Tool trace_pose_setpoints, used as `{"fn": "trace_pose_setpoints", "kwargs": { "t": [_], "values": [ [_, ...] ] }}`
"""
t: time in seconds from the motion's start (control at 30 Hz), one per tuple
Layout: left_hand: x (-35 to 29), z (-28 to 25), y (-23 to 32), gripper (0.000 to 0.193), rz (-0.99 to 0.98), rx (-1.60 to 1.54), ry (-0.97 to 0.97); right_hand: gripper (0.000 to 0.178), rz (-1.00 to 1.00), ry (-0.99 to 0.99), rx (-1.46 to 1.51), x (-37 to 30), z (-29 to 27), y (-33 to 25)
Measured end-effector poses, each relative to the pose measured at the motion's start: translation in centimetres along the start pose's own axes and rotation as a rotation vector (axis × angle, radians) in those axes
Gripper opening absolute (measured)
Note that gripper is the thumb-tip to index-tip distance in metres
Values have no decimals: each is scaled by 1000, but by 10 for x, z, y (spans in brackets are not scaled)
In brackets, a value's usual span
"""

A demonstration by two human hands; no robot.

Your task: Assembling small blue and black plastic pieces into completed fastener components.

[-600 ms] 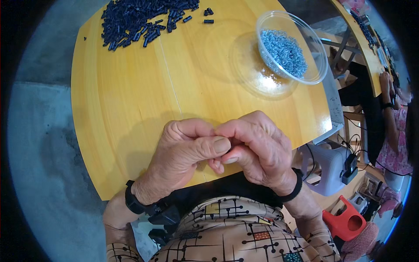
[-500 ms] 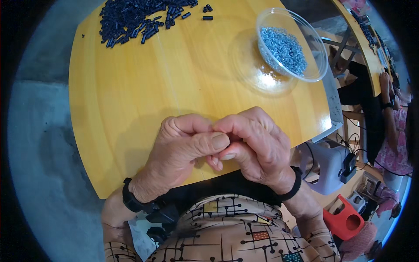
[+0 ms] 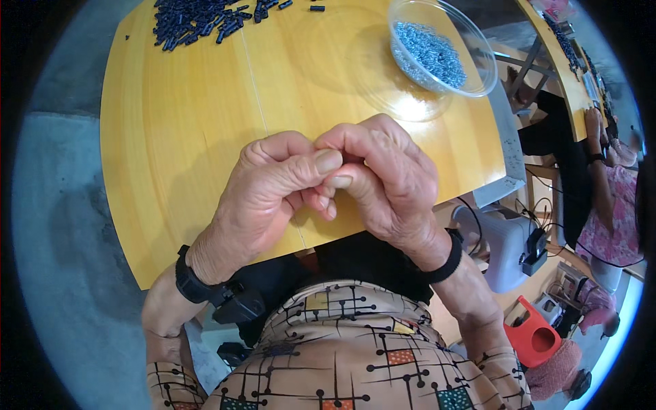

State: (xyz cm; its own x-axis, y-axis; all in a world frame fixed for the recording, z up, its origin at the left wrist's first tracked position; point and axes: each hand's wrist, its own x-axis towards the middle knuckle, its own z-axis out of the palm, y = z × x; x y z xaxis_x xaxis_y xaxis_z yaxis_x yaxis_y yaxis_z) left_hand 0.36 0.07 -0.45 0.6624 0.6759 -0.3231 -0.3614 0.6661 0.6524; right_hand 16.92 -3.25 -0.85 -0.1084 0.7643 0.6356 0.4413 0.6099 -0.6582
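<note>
Over the near part of the yellow wooden table (image 3: pixel 205 123), my left hand (image 3: pixel 270 181) and my right hand (image 3: pixel 389 181) meet at the fingertips. Both are closed in a pinch, thumbs side by side. Whatever they grip between them is hidden by the fingers. Beyond my right hand stands a clear plastic bowl (image 3: pixel 482 75), with many small silvery metal pieces (image 3: pixel 432 56) inside, perhaps springs. Far left on the tabletop lies a heap of small black cylindrical parts (image 3: pixel 198 20). A few single black parts (image 3: pixel 317 8) lie apart from it.
At the right, a second table (image 3: pixel 557 41) carries more dark parts, and a person in a pink patterned top (image 3: pixel 611 212) works there. A pale plastic stool (image 3: pixel 495 239) with cables and a red stool (image 3: pixel 533 335) stand to my right.
The view has shifted, so table, bowl and hands all sit higher in the picture. My hands keep the same pinch, fingertips together, with hardly any change between them.
</note>
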Motion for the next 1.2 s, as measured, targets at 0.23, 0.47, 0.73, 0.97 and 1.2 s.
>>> {"fn": "trace_pose_setpoints", "kwargs": {
  "t": [0.23,0.47,0.73,0.97,1.2],
  "values": [
    [-1,1,-1,13,20,-44,8,25,113,15,80,0,2,-3],
    [-1,-2,2,16,-1,-109,5,25,160,60,162,4,11,1],
    [-1,0,7,19,-5,-143,24,27,309,-86,356,6,3,0],
    [-1,-2,2,17,9,-114,35,28,362,-87,455,4,1,4],
    [-6,1,-3,13,15,-43,16,20,520,-91,768,1,-4,-4]
  ]
}}
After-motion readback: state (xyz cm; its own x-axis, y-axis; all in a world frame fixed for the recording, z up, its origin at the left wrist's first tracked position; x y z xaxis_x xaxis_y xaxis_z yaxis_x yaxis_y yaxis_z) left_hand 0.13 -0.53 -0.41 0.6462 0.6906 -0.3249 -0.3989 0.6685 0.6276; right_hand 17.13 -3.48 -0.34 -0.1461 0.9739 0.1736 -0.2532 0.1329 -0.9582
